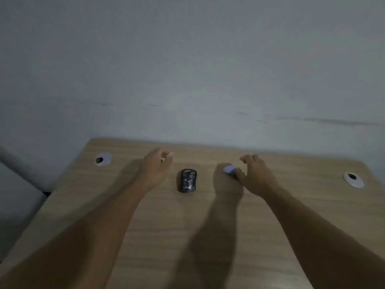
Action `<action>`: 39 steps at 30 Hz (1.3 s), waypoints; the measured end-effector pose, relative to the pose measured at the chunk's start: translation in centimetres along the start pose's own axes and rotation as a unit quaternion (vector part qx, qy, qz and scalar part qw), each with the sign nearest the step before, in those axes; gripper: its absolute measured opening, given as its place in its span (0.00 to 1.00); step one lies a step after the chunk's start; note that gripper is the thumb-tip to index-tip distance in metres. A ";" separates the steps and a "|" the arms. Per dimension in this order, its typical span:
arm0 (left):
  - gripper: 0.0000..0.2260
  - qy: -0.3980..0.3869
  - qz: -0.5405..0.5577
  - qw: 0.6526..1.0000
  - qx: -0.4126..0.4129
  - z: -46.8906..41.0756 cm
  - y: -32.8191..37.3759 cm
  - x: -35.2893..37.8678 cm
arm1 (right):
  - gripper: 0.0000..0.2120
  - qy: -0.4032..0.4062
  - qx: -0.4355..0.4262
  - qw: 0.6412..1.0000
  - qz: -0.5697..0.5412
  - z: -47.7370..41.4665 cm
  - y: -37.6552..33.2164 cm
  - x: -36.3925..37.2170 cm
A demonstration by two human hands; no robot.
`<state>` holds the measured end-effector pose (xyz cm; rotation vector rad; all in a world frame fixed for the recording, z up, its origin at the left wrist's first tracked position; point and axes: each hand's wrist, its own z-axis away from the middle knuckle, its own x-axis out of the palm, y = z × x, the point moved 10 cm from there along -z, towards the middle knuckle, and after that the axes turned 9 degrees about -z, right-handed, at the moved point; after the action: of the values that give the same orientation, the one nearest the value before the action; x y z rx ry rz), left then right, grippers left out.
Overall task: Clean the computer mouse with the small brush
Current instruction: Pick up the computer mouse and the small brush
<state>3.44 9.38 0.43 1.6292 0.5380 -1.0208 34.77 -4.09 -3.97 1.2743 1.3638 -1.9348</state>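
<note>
A black computer mouse (186,180) with a pale mottled pattern lies on the wooden desk (187,236) between my two hands. My left hand (155,168) hovers just left of it, fingers loosely curled, holding nothing. To the right of the mouse lies the small brush (230,171), a pale bluish shape with a dark part, blurred. My right hand (255,175) is right beside the brush, partly covering its right end, fingers bent and apart; whether it touches the brush I cannot tell.
Two round cable holes with pale rims sit in the desk, one at the back left (103,159) and one at the far right (353,179). A grey wall (187,69) rises directly behind the desk. The desk's left edge drops off beside a pale surface.
</note>
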 end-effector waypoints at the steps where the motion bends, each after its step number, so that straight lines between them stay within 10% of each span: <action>1: 0.16 -0.002 0.013 1.000 -0.011 0.1 -0.6 1.5 | 0.25 0.022 -0.005 1.000 -0.010 -0.1 0.5 0.5; 13: 0.49 0.087 -0.049 0.995 0.024 5.0 -3.0 10.4 | 0.11 0.232 -0.065 0.959 -0.147 2.0 4.6 6.3; 39: 0.31 0.095 -0.108 0.989 0.024 0.8 -3.3 12.2 | 0.10 0.213 -0.079 0.949 -0.218 -2.7 -1.1 8.7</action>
<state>7.00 7.76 -11.58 1.7493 0.8393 -1.0477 30.90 0.02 -11.24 1.4598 2.1280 -1.8221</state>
